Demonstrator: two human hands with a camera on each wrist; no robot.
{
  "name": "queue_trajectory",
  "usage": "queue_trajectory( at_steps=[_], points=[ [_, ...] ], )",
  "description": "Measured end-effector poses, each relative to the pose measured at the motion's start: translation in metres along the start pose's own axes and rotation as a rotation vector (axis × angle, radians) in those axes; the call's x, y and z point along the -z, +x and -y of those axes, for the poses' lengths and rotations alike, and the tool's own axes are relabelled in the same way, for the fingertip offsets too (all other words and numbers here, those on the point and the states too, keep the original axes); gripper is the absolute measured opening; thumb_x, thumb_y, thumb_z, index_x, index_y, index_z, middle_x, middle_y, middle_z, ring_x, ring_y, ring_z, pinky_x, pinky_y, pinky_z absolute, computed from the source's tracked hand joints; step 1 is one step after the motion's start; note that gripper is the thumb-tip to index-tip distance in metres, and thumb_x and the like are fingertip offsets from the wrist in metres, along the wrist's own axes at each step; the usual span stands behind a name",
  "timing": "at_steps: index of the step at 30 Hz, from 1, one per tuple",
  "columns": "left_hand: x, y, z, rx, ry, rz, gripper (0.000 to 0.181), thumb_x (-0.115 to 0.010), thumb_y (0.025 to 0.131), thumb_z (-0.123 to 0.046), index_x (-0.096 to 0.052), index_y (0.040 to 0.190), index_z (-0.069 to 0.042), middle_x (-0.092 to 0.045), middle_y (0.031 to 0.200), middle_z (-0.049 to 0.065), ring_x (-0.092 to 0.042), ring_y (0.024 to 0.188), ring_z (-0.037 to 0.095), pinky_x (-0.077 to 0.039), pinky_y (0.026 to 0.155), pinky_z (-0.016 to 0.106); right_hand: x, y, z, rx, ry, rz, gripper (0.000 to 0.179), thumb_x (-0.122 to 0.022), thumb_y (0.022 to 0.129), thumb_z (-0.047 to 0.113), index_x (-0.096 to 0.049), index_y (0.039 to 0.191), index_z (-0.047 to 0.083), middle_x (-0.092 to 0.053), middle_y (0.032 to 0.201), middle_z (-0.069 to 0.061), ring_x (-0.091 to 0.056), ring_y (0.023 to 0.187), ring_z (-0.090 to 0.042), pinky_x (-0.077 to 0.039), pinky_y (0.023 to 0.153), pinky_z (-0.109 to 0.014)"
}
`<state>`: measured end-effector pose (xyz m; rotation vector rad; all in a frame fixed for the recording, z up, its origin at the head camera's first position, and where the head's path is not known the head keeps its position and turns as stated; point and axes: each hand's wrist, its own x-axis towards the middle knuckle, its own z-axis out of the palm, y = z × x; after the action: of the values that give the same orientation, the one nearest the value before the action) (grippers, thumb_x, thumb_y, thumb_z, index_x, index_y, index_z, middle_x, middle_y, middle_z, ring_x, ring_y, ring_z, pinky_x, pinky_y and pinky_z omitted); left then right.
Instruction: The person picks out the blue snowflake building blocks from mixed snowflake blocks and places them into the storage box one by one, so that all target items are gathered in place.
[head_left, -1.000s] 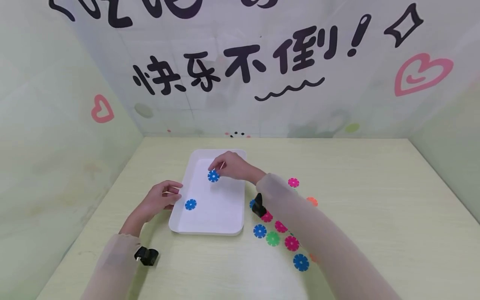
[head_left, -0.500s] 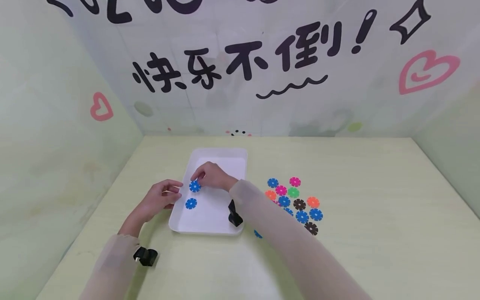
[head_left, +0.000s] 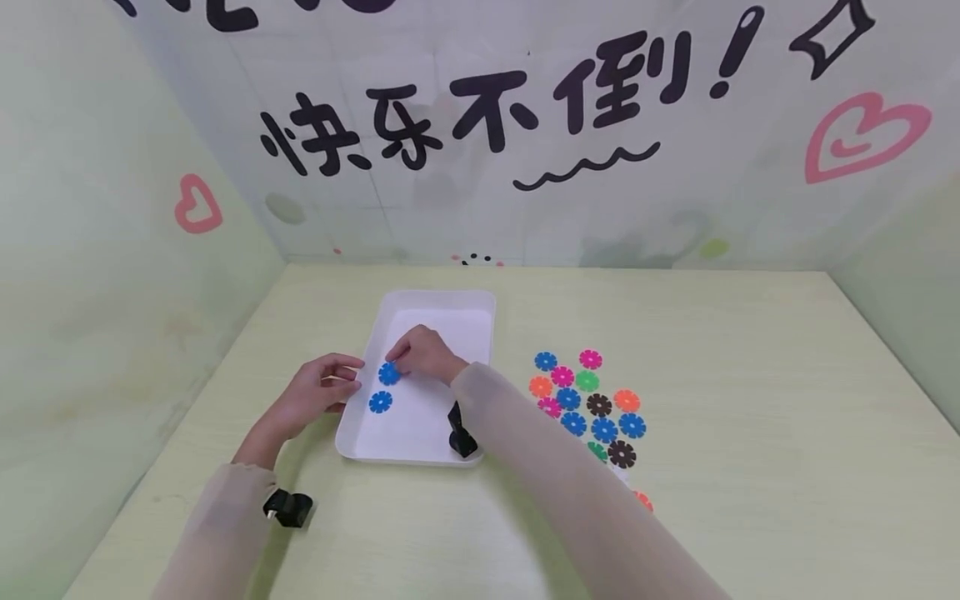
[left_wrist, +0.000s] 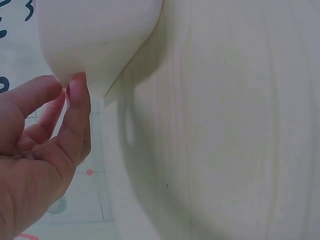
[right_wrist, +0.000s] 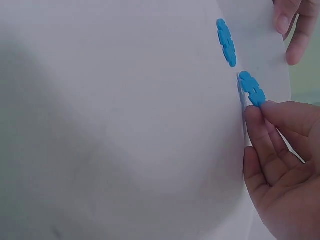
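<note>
In the head view my right hand [head_left: 426, 352] is over the left part of a white tray [head_left: 435, 450]. Its thumb and fingertips pinch a blue notched plastic disc [head_left: 388, 372], a snowflake-shaped building piece, close over the tray floor. The right wrist view shows this blue disc [right_wrist: 253, 90] tilted at the fingertips. A second blue disc [head_left: 380, 402] lies flat in the tray, just nearer to me. My left hand [head_left: 311, 393] holds the tray's left rim, and in the left wrist view thumb and fingers of that hand [left_wrist: 50, 125] meet at the tray edge [left_wrist: 100, 60].
Right of the tray, several notched discs lie loosely spread on the table [head_left: 750, 417]: blue [head_left: 603, 430], pink [head_left: 590, 359], green [head_left: 587, 381], orange [head_left: 627, 401] and black [head_left: 622, 454]. My right sleeve [head_left: 555, 467] covers part of this group. A printed wall [head_left: 450, 208] stands behind the table.
My right hand has moved left and nearer with the blue disc, down beside the other blue disc, then stayed almost still. My left hand keeps its place at the tray rim.
</note>
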<state>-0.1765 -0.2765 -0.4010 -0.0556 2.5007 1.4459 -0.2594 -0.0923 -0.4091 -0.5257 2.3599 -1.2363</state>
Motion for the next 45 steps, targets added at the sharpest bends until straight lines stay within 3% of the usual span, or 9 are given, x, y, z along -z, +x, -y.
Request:
queue_trajectory(
  at_steps=[6,18,23,29,35,39,45],
  points=[
    [0.002,-0.001,-0.001,-0.002,0.007,-0.007,0.039,-0.058,0.090,-0.011,-0.046,0.126,-0.002,-0.050,0.109,0.017,-0.055,0.096,0.030,-0.053,0.075,0.034,-0.003,0.001,0.005,0.015,-0.021,-0.003,0.016,-0.067,0.082,0.004,-0.072,0.097,0.004,-0.068,0.084,-0.003,-0.060,0.068,-0.009,-0.048,0.064,-0.015],
    [0.000,-0.002,0.000,-0.009,-0.001,0.001,0.040,-0.058,0.091,-0.011,-0.045,0.127,-0.001,-0.049,0.109,0.017,-0.054,0.096,0.030,-0.053,0.074,0.035,-0.003,-0.004,0.013,-0.045,-0.066,-0.065,0.010,-0.069,0.081,0.007,-0.074,0.090,0.004,-0.065,0.079,-0.001,-0.056,0.070,-0.011,-0.046,0.062,-0.016],
    [0.000,-0.001,-0.002,-0.012,0.008,0.007,0.040,-0.058,0.091,-0.013,-0.045,0.127,-0.001,-0.049,0.110,0.017,-0.054,0.096,0.030,-0.053,0.075,0.035,0.007,-0.011,0.023,-0.012,-0.056,-0.053,0.016,-0.066,0.083,0.004,-0.071,0.098,0.003,-0.067,0.084,-0.003,-0.059,0.065,-0.009,-0.047,0.062,-0.016],
    [0.000,0.000,-0.004,-0.001,0.026,0.005,0.039,-0.057,0.091,-0.011,-0.045,0.127,-0.002,-0.049,0.111,0.017,-0.054,0.096,0.030,-0.053,0.075,0.035,0.034,-0.026,0.039,0.088,-0.054,0.011,0.023,-0.064,0.086,0.008,-0.067,0.109,0.005,-0.063,0.087,-0.001,-0.059,0.071,-0.011,-0.048,0.063,-0.018],
    [0.000,0.001,-0.003,-0.006,0.029,0.003,0.039,-0.058,0.091,-0.012,-0.046,0.127,-0.002,-0.050,0.110,0.017,-0.054,0.094,0.029,-0.053,0.075,0.034,0.073,-0.047,0.037,0.165,-0.142,0.034,0.024,-0.065,0.085,0.010,-0.067,0.109,0.008,-0.064,0.095,-0.002,-0.059,0.080,-0.012,-0.049,0.068,-0.020],
    [0.001,0.001,-0.002,-0.012,0.030,0.000,0.039,-0.058,0.090,-0.011,-0.046,0.126,-0.001,-0.050,0.109,0.017,-0.054,0.093,0.028,-0.053,0.073,0.034,0.098,-0.063,0.026,0.150,-0.194,0.004,0.024,-0.065,0.085,0.011,-0.067,0.109,0.009,-0.064,0.102,-0.005,-0.059,0.084,-0.014,-0.049,0.070,-0.023],
    [0.000,-0.002,-0.002,-0.024,0.036,0.001,0.039,-0.057,0.091,-0.011,-0.045,0.126,0.000,-0.050,0.109,0.017,-0.054,0.093,0.028,-0.053,0.073,0.034,0.129,-0.082,-0.006,0.067,-0.228,-0.053,0.026,-0.067,0.085,0.014,-0.066,0.110,0.010,-0.063,0.102,-0.005,-0.059,0.086,-0.016,-0.051,0.071,-0.026]
  ],
)
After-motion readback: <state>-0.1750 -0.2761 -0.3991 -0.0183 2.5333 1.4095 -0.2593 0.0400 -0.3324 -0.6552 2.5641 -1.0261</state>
